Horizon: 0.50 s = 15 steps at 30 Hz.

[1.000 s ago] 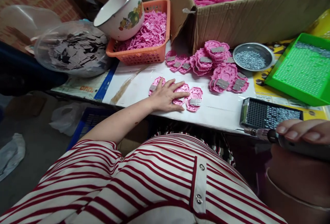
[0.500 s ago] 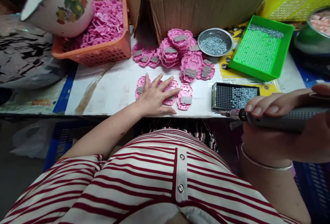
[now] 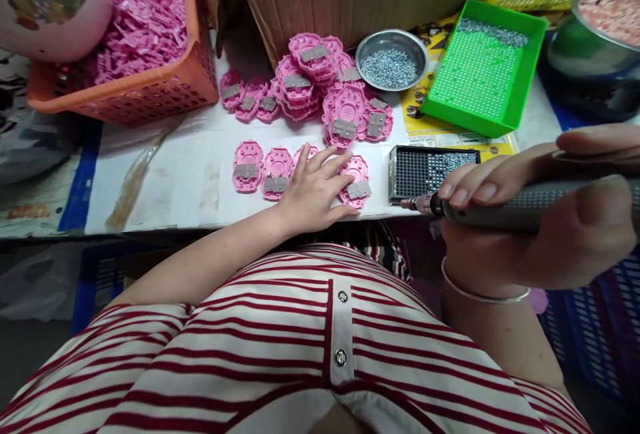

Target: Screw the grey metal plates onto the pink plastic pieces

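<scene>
Left hand (image 3: 315,189) flat, fingers spread, pressing down on pink plastic pieces (image 3: 356,181) at table (image 3: 200,181) front edge. Right hand (image 3: 545,221) fist-wrapped around electric screwdriver (image 3: 505,211), tip near black screw tray (image 3: 425,171).

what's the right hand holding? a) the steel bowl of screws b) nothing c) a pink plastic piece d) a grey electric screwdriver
d: the right hand is wrapped around a grey electric screwdriver, its tip pointing left near the black screw tray, while the left hand lies flat on the pink pieces on the table.
</scene>
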Available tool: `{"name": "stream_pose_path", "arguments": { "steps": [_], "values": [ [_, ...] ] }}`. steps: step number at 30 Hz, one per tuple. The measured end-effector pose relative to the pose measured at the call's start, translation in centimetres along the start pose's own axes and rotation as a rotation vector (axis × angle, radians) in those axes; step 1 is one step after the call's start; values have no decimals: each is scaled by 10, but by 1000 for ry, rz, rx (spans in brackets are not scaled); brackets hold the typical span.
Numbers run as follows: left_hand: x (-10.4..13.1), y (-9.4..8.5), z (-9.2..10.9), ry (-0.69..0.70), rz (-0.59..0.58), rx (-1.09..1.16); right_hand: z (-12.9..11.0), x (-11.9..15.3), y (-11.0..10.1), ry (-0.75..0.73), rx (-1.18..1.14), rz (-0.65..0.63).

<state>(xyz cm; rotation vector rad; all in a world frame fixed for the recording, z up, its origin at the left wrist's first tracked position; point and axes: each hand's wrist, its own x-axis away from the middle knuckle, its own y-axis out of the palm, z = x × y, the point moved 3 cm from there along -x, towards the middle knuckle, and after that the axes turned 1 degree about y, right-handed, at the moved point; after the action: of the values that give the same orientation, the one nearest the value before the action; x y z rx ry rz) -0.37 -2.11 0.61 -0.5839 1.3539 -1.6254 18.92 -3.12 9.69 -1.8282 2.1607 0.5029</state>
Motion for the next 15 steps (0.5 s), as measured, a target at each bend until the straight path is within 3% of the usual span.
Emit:
{"name": "stream_pose_path", "arguments": {
  "steps": [8, 15],
  "values": [
    [-15, -5, 11, -14, 74, 35, -3, -2, 5, -147, -156, 11],
    [-24, -8, 16, 38, -1, -22, -3, -3, 5, -140, -167, 5]
  ]
}}
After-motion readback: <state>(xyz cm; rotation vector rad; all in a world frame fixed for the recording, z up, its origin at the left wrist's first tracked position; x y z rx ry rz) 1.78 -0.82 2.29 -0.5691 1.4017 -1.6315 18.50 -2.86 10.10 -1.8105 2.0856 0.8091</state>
